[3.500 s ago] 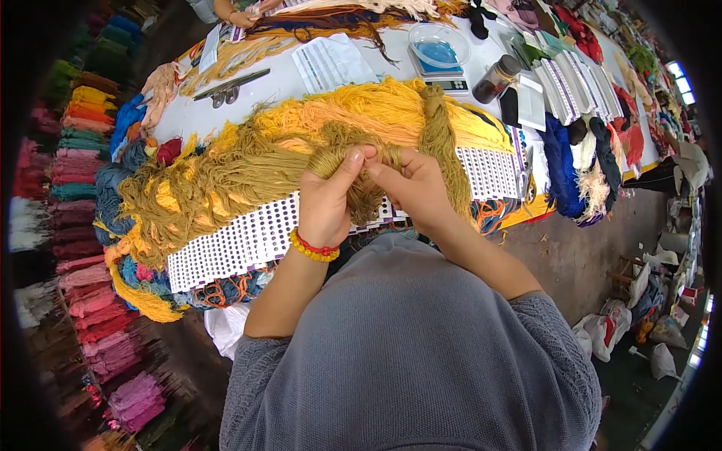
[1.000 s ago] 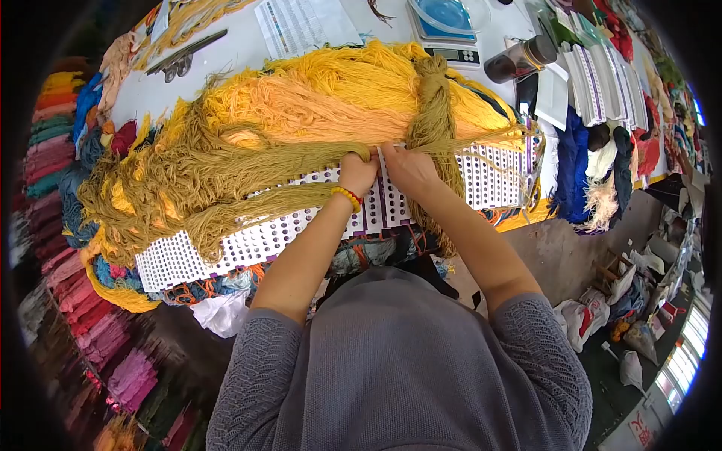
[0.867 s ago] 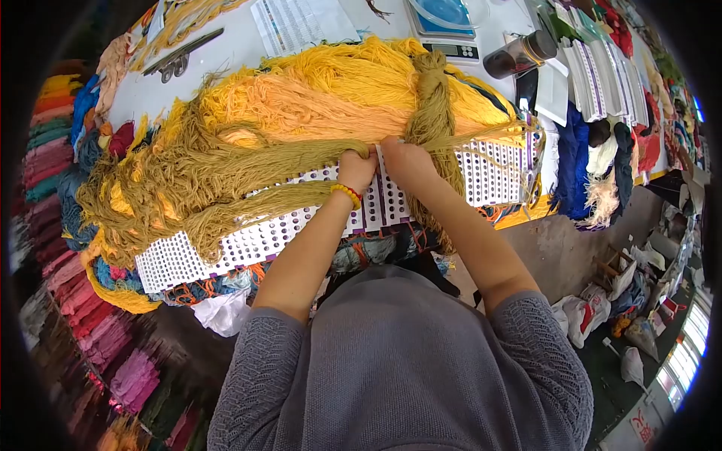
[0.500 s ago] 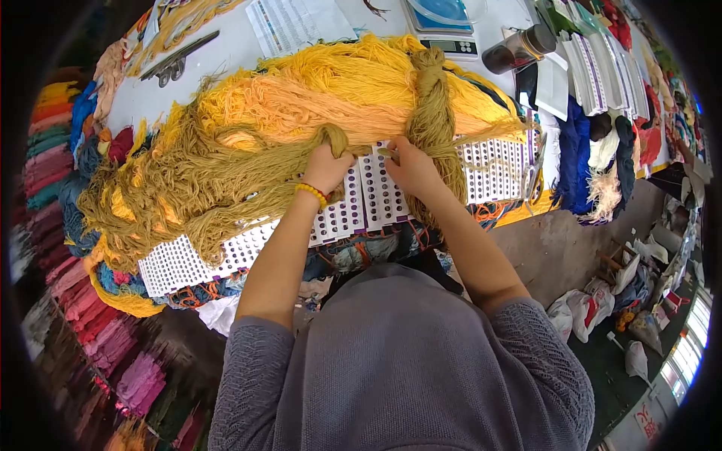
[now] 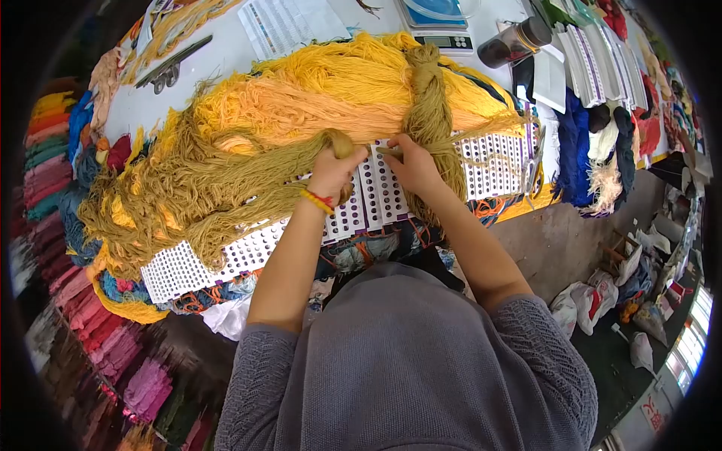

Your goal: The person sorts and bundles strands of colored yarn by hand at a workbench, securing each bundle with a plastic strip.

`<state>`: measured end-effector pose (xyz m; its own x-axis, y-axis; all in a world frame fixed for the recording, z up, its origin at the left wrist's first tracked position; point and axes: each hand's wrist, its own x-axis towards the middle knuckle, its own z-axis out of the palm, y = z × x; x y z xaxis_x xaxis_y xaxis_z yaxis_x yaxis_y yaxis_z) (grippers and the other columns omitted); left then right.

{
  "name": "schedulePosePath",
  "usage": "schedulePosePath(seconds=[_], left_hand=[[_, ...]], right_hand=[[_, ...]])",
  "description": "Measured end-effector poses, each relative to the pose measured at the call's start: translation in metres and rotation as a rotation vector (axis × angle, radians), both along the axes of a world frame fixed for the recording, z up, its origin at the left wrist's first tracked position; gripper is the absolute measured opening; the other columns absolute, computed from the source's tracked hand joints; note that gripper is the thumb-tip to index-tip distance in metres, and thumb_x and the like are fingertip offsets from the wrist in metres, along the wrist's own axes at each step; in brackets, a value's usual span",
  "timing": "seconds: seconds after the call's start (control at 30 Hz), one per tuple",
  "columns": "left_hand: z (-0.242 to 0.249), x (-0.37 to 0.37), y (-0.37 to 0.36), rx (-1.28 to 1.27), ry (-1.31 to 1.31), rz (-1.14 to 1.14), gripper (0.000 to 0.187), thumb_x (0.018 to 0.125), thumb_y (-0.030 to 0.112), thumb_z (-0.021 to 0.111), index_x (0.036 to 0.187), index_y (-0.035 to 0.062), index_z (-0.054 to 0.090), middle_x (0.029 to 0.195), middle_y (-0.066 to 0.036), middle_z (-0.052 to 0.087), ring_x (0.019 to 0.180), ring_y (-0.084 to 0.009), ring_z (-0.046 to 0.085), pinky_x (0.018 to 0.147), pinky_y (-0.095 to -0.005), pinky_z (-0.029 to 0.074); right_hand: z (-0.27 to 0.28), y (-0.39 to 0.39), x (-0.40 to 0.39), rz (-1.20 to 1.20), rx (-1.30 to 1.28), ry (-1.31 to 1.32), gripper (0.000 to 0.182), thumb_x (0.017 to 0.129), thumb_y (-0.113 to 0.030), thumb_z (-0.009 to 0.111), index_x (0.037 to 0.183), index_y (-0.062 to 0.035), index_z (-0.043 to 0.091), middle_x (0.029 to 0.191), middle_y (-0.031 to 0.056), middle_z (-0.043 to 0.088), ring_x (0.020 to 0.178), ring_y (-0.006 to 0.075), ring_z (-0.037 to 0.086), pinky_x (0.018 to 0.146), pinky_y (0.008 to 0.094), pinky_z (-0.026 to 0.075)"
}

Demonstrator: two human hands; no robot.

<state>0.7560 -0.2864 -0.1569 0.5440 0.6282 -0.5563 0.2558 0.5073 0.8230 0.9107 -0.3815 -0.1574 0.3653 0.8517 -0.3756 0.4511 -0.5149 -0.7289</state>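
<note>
Olive green thread (image 5: pixel 248 169) spreads leftward over yellow and peach thread (image 5: pixel 331 75). My left hand (image 5: pixel 333 174), with a red and yellow bracelet at the wrist, is closed round the gathered end of this olive bundle. Just to its right, my right hand (image 5: pixel 412 163) pinches a small bit of olive strand between thumb and index finger. A knotted olive skein (image 5: pixel 430 105) lies behind and beside my right hand. Beneath both hands are white cards with rows of dark holes (image 5: pixel 368 195).
A scale (image 5: pixel 444 37) and a dark-lidded jar (image 5: pixel 515 43) stand at the back. Scissors (image 5: pixel 174 66) lie at the back left, near a printed sheet (image 5: pixel 289 26). Stacked cards (image 5: pixel 594 64) and blue thread (image 5: pixel 573 150) are on the right.
My left hand has turned slightly and shifted a little right, with the olive bundle's end still in it. My right hand stays nearly in place. The whole view has shifted slightly.
</note>
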Motion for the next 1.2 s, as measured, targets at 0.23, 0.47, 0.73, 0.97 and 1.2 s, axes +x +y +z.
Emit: schedulePosePath(seconds=[0.23, 0.47, 0.73, 0.97, 1.2], left_hand=[[0.024, 0.015, -0.014, -0.531, -0.163, 0.069, 0.028, 0.086, 0.026, 0.051, 0.106, 0.0065, 0.053, 0.08, -0.002, 0.056, 0.054, -0.0076, 0.044, 0.039, -0.0159, 0.027], [0.01, 0.006, -0.023, -0.236, 0.009, 0.224, 0.023, 0.084, 0.023, 0.054, 0.096, 0.0039, 0.06, 0.072, 0.001, 0.054, 0.054, -0.0051, 0.046, 0.041, -0.0169, 0.027], [-0.003, -0.046, 0.016, -0.563, -0.247, 0.634, 0.01, 0.075, 0.005, 0.047, 0.066, 0.0067, 0.043, 0.056, -0.002, 0.042, 0.036, -0.0071, 0.027, 0.031, -0.0191, 0.021], [0.063, -0.233, 0.158, 0.193, 0.071, 0.869, 0.021, 0.083, 0.011, 0.04, 0.063, 0.0084, 0.045, 0.048, 0.002, 0.034, 0.038, -0.0102, 0.026, 0.036, -0.0224, 0.024], [0.132, -0.2, 0.106, -0.059, 0.262, 0.29, 0.026, 0.082, 0.032, 0.051, 0.088, 0.0072, 0.056, 0.088, -0.002, 0.057, 0.059, -0.0099, 0.049, 0.044, -0.0201, 0.037]], right_hand=[[-0.003, -0.013, -0.01, 0.023, 0.34, -0.141, 0.013, 0.078, -0.013, 0.055, 0.089, -0.0067, 0.053, 0.082, 0.0156, 0.057, 0.072, 0.0331, 0.057, 0.061, 0.0397, 0.045], [0.012, 0.004, -0.016, 0.134, 0.16, -0.397, 0.045, 0.068, -0.039, 0.06, 0.102, -0.0109, 0.049, 0.093, 0.0123, 0.051, 0.073, 0.0302, 0.059, 0.06, 0.0378, 0.047], [0.003, 0.004, -0.014, 0.184, 0.045, -0.391, 0.044, 0.068, -0.041, 0.059, 0.104, -0.0173, 0.052, 0.093, 0.0125, 0.05, 0.076, 0.0306, 0.058, 0.064, 0.0401, 0.046], [0.0, 0.004, -0.013, 0.215, 0.007, -0.364, 0.043, 0.07, -0.042, 0.056, 0.107, -0.0195, 0.051, 0.096, 0.0128, 0.05, 0.079, 0.0298, 0.058, 0.066, 0.0399, 0.046], [0.023, 0.001, -0.023, 0.175, 0.19, -0.383, 0.039, 0.075, -0.037, 0.055, 0.106, -0.0131, 0.052, 0.093, 0.0096, 0.052, 0.078, 0.0289, 0.058, 0.067, 0.0384, 0.047]])
